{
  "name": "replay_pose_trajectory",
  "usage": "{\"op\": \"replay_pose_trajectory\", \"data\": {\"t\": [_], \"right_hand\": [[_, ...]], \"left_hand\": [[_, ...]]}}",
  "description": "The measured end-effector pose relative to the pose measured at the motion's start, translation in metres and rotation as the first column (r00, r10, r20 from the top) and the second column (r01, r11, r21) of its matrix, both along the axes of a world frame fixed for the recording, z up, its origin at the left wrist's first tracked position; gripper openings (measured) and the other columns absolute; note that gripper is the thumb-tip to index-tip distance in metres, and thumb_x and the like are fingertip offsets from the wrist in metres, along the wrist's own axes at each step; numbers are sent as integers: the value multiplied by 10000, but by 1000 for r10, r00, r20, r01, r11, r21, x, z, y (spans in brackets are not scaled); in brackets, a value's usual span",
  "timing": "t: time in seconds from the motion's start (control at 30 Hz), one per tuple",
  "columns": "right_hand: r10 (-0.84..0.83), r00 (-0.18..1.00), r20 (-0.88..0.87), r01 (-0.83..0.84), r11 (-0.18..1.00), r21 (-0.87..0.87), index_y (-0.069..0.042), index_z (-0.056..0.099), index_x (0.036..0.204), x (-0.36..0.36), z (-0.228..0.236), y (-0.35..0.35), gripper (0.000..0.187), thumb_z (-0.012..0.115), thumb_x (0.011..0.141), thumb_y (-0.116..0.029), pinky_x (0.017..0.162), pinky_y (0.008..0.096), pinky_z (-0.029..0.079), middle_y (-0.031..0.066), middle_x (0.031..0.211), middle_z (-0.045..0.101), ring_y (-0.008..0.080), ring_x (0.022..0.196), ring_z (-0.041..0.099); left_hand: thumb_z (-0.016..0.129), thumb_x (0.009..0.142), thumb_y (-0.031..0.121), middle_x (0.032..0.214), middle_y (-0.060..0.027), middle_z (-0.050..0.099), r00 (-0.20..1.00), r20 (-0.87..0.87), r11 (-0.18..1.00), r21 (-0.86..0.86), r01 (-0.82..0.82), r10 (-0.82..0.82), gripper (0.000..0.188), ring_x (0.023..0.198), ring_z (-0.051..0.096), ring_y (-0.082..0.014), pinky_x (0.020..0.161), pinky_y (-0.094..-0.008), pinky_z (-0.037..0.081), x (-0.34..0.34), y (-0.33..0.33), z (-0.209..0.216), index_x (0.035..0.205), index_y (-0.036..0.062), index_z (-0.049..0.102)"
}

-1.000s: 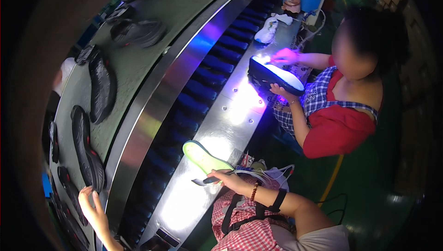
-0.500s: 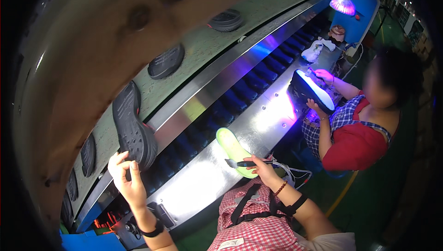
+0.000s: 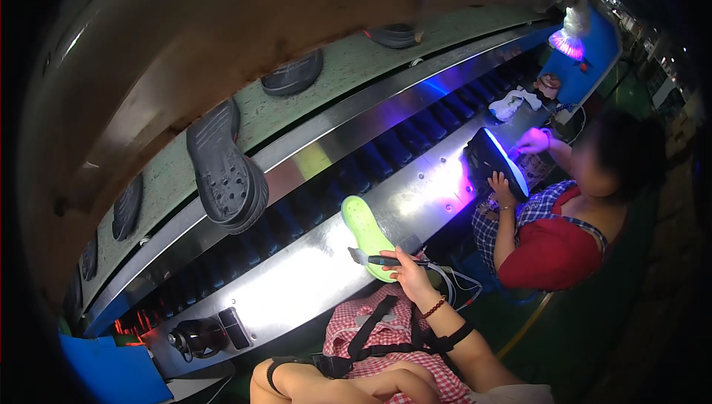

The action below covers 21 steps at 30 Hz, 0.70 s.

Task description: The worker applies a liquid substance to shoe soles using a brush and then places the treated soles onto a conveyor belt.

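My right hand [image 3: 408, 269] grips a brush [image 3: 386, 260] by its dark handle, with the bristles out to the left over a lime-green shoe sole [image 3: 360, 218]. That sole lies on a bright steel ledge [image 3: 304, 285]; whether the bristles touch it I cannot tell. My left hand [image 3: 261, 383] is drawn back at the lower edge, just beyond a black wrist band, its fingers out of sight. A dark grey shoe sole [image 3: 226, 174] with a row of studs juts over the metal rail of the conveyor belt [image 3: 245, 133].
More dark soles [image 3: 293, 74] sit along the belt. At the right a co-worker [image 3: 549, 244] holds a dark shoe [image 3: 486, 163] under purple light from a lamp [image 3: 569, 37]. A phone-like dark slab [image 3: 234, 328] and a black device [image 3: 196, 339] stand on the ledge's near left.
My left hand has dropped from beside the dark sole to the lower edge. My right hand with the brush remains over the green sole. The co-worker has tilted the shoe.
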State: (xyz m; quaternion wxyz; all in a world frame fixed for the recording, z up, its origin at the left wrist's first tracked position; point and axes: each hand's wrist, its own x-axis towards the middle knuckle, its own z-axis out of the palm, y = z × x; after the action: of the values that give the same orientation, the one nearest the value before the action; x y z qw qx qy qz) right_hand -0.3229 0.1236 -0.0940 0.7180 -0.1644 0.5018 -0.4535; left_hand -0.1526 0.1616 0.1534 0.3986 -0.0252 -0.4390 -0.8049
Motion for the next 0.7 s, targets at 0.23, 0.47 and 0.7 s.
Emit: {"op": "replay_pose_trajectory", "data": {"t": [0.23,0.47,0.7], "right_hand": [[-13,1000,-4,13,1000,-12,1,554,1113,-4,2,4,442,415,928,-375,668,206,397,60,1079,581,100,808,538],[-71,997,7,72,997,-27,5,576,1082,-6,1,14,424,437,922,-361,644,199,408,65,1032,605,105,774,562],[-72,997,11,73,997,-41,1,580,1076,-9,-5,16,417,449,916,-360,642,199,411,71,1056,606,104,775,565]], "left_hand": [[566,829,192,982,-146,473,989,-69,984,-130,118,-128,132,984,442,-297,864,-446,342,-8,-5,-14,777,74,535],[586,806,189,1030,-157,444,981,-67,966,-199,167,-184,128,1015,419,-308,885,-444,319,-12,-1,-21,791,66,554],[605,783,187,1079,-169,414,975,-62,952,-239,193,-213,135,1046,397,-319,906,-442,295,-15,-1,-25,805,58,574]]}}
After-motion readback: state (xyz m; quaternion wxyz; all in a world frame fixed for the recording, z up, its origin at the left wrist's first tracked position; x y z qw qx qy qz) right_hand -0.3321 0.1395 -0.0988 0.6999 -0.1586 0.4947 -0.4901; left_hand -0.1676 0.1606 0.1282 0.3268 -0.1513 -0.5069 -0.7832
